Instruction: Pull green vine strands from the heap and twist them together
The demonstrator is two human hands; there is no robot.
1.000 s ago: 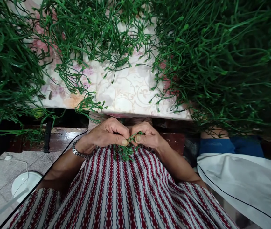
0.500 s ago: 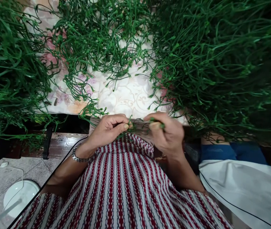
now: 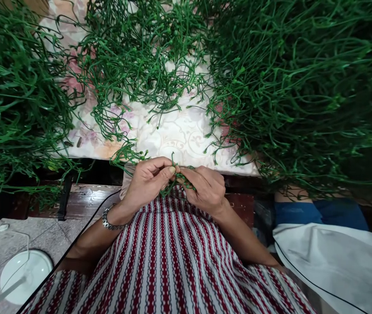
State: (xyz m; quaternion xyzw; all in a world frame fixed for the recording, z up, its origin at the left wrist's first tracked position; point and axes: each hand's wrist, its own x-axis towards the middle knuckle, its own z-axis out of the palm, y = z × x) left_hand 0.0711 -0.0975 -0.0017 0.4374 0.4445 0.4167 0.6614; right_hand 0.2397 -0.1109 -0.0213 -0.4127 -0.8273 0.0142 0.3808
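My left hand (image 3: 153, 179), with a metal watch (image 3: 109, 219) on its wrist, pinches a thin green stem (image 3: 173, 158) between thumb and forefinger. Its short tip sticks up above the fingertips. My right hand (image 3: 206, 187) has its fingers closed, and its fingertips meet the left ones at the stem. More green strands show below and between the hands, over the striped cloth on my lap. Whether the stems are plastic or plant I cannot tell. Just beyond the hands a small bunch of like stems (image 3: 129, 152) hangs at the table's front edge.
A floral cloth (image 3: 179, 135) covers the table. Large heaps of green stems lie at the left (image 3: 15, 96) and right (image 3: 297, 96), with a looser spread (image 3: 146, 56) between. A white lamp base (image 3: 25, 277) stands at lower left. Black cables run along both sides.
My right hand has moved left, from apart to touching my left hand at the fingertips. My left hand has stayed nearly in place.
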